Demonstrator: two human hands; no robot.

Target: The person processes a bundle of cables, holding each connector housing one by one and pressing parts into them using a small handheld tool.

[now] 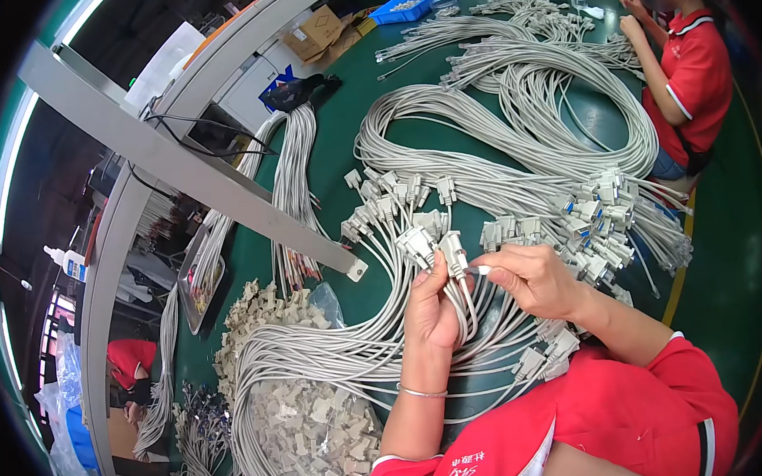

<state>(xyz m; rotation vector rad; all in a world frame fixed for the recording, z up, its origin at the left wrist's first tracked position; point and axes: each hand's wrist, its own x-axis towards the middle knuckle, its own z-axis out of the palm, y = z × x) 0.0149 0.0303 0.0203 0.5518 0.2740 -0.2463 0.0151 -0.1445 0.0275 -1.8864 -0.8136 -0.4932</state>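
Observation:
My left hand [432, 309] is closed around grey cables just below their plugs, thumb pressed on top. Two beige D-shaped cable connectors [454, 251] stick up side by side from its grip. My right hand [534, 279] comes in from the right, with thumb and forefinger pinching a small white piece [481, 270] beside the held cable. What this piece is cannot be made out. Several more connectors [385, 204] lie just beyond my left hand. To the right of my hands, a pile of connectors [598, 220], some with blue faces, rests on the green table [339, 127].
Large coils of grey cable [506, 143] cover the back of the table. A bag of beige plastic shells [314, 430] lies at front left, with loose shells [268, 319] behind it. A metal frame bar [193, 162] crosses at left. Co-workers in red sit at right [694, 79] and far left.

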